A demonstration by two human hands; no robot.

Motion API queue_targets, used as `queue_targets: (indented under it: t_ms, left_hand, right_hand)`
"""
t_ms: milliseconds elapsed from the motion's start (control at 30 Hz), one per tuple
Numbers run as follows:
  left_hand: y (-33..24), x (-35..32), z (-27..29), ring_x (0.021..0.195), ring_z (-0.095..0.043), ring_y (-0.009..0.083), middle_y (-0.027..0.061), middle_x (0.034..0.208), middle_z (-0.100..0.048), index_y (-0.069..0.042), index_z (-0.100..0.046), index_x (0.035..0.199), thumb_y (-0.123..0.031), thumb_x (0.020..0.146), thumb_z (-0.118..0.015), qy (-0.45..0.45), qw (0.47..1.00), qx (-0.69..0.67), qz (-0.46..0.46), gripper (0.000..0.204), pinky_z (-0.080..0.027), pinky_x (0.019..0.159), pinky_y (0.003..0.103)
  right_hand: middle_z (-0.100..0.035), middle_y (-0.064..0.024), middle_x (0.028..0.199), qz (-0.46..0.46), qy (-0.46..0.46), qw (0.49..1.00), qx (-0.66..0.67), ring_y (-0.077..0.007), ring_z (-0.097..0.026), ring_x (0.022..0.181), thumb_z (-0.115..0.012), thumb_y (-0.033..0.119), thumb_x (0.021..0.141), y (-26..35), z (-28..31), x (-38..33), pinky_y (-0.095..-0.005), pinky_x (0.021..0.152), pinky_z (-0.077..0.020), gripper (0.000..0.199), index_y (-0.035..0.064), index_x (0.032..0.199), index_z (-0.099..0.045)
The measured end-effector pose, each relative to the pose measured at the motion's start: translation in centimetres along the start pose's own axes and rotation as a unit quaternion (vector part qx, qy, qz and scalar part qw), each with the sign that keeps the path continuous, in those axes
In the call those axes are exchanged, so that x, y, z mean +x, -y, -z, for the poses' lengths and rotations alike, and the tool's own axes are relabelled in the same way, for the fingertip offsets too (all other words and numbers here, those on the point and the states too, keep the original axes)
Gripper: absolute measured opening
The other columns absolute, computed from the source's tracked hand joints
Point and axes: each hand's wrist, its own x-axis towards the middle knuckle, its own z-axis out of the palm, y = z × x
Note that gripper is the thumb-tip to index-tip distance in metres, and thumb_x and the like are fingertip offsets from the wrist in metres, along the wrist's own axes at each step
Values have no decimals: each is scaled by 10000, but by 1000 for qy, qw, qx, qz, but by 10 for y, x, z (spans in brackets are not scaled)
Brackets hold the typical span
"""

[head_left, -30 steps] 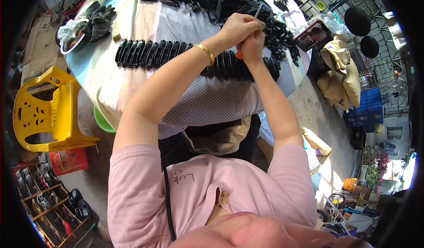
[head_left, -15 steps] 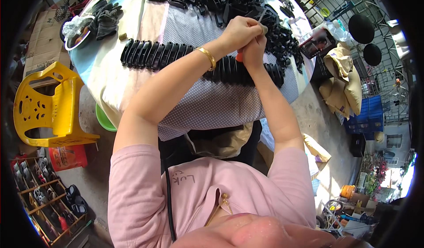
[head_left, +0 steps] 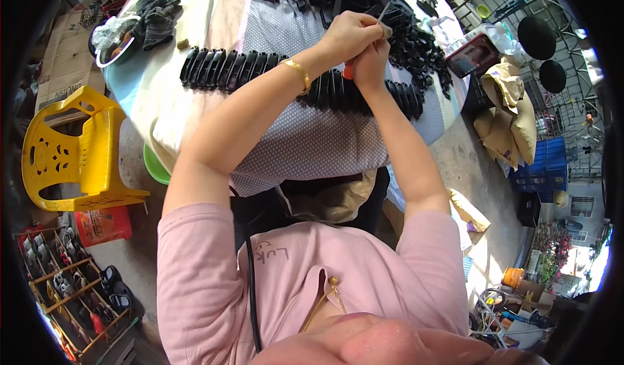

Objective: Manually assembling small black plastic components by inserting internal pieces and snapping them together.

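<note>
My left hand (head_left: pixel 351 37), with a gold bangle at the wrist, is closed and touches my right hand above the table. In my closed right hand (head_left: pixel 370 69) is an orange-handled tool (head_left: pixel 349 72); the handle's end shows beside the palm. A thin grey metal tip (head_left: pixel 385 11) sticks out past the fingers. What my left fingers pinch is hidden. Below the hands, a row of black curved plastic pieces (head_left: pixel 227 70), like clips, runs across the cloth-covered table (head_left: pixel 312 144). Beyond them lies a heap of loose black plastic parts (head_left: pixel 409 53).
Dark gloves (head_left: pixel 158 27) and a white-rimmed bowl (head_left: pixel 117 50) sit at the far left of the table. A phone (head_left: pixel 472 56) stands at its right edge. Left of the table are a yellow plastic chair (head_left: pixel 97 163) and a green basin (head_left: pixel 155 163); brown sacks (head_left: pixel 504 131) stand right.
Both hands have shifted slightly up and left in the picture, still together. The orange handle stays in my right hand. The whole view has also shifted a little.
</note>
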Motion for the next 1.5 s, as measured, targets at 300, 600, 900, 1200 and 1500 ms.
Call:
queue_targets:
  t_ms: [300, 600, 900, 1200, 1500]
  left_hand:
    - [-2, -6, 20, 429, -529, 133, 58, 675, -592, -3, -647, 911, -210, 804, -553, -30, 994, -90, 47, 251, -412, 335, 234]
    - [14, -8, 32, 681, -580, 107, 76, 793, -641, 22, -662, 881, -175, 779, -558, -42, 991, -126, -22, 245, -469, 590, 231]
    - [7, -9, 45, 777, -591, 103, 74, 859, -656, 15, -661, 946, -175, 812, -543, -18, 993, -104, 52, 260, -481, 704, 223]
    - [5, -22, 46, 786, -588, 96, 57, 875, -647, 12, -652, 960, -176, 811, -518, -26, 999, -31, 24, 275, -475, 720, 213]
    - [-4, -20, 62, 765, -590, 101, 63, 840, -648, 20, -660, 929, -164, 805, -500, -30, 998, -10, 47, 273, -482, 697, 218]
  right_hand:
    - [-481, -33, 486, -40, 77, 996, 2, -112, -446, 351, -447, 164, 859, -3, -9, 5, -248, 325, -316, 289, 23, 610, -491]
    - [-530, -45, 537, -9, 113, 991, -72, -115, -489, 416, -457, 158, 866, -6, -20, 7, -245, 384, -339, 270, -25, 682, -530]
    - [-508, -41, 508, -20, 97, 994, -35, -111, -474, 390, -448, 170, 866, -5, -29, 11, -251, 359, -333, 285, -19, 666, -523]
    - [-496, -26, 488, -3, 65, 998, 0, -101, -472, 393, -464, 190, 874, -11, -39, -3, -245, 362, -332, 307, -8, 644, -510]
    - [-520, -41, 518, -53, 115, 991, 39, -103, -481, 410, -469, 166, 861, -16, -46, 8, -248, 369, -342, 270, -27, 690, -550]
